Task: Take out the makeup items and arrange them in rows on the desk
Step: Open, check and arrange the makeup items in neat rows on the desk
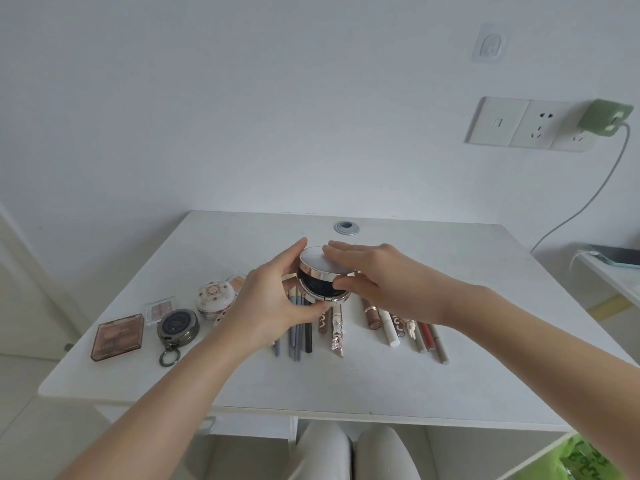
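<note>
I hold a round cushion compact (320, 271), white lid with a silver rim and a dark base, above the white desk (450, 271). My left hand (273, 299) grips its left side and underside. My right hand (377, 275) pinches the lid, fingers over the top and thumb at its front edge; the lid stands slightly ajar. Below on the desk lie a brown eyeshadow palette (117, 336), a dark round compact with a ring (177, 327), a floral white jar (215, 297), a small clear palette (160, 308), several pencils (299, 336) and several lipstick tubes (398, 323).
A grey cable grommet (346, 227) sits near the desk's back edge. On the wall are a socket panel (526, 124), a green charger (606, 117) with its cable, and a clear hook (489, 46). A side surface with a phone (616, 256) stands at right.
</note>
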